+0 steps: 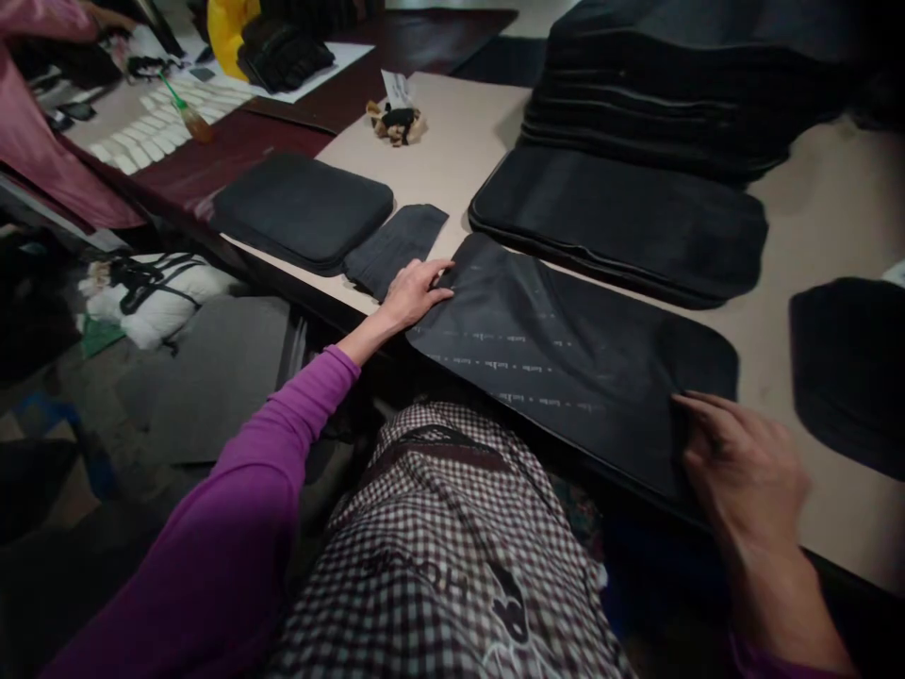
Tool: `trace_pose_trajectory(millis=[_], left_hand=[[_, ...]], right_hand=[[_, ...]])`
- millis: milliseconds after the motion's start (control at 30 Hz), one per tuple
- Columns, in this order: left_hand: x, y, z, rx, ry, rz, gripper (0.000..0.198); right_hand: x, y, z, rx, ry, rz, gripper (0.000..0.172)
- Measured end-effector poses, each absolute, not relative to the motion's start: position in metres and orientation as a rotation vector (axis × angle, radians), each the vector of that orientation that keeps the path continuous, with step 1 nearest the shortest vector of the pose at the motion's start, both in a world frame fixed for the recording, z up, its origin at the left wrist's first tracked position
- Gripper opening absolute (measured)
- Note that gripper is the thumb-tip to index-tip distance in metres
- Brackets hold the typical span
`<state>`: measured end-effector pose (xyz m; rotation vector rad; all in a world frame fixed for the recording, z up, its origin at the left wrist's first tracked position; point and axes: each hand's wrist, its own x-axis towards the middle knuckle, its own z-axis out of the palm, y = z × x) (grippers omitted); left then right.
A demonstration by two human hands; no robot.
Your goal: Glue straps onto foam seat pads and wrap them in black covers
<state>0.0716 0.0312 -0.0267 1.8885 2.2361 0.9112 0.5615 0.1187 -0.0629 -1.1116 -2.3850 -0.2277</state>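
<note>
A black fabric panel (600, 349) with rounded corners and rows of small pale lettering lies at the table's front edge, creased toward its right side. My left hand (414, 292) rests on its left end, thumb and fingers stretched out and apart. At the right end, my right hand (742, 462) pinches the cloth between thumb and fingers, raising a fold. Close beyond my left hand is a smaller black fabric piece (400, 245). Behind the panel lies a low stack of black rounded panels (615, 222).
A tall pile of black panels (657, 104) stands at the back. Another black stack (304, 207) sits left, and a dark piece (848, 368) right. A small bag of scraps (396, 123) is on the table (467, 113). A person in a pink sleeve (35, 141) is at far left.
</note>
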Motion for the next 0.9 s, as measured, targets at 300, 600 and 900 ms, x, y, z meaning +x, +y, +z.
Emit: trace_pose_trajectory(millis=[300,600,900], left_hand=[[0.073,0.048,-0.021,1.814,2.206,0.939,0.048],[0.073,0.04,-0.022,1.784,2.199,0.956,0.045],[0.071,0.04,-0.025,1.819,2.22,0.898,0.045]], right_hand=[[0.563,0.121,-0.065,-1.121,-2.377,-0.233,0.031],[0.564,0.121,-0.065,-1.097,-2.359,-0.194,0.031],[0.558,0.118,-0.059,-1.108,-2.357,-0.251,0.032]])
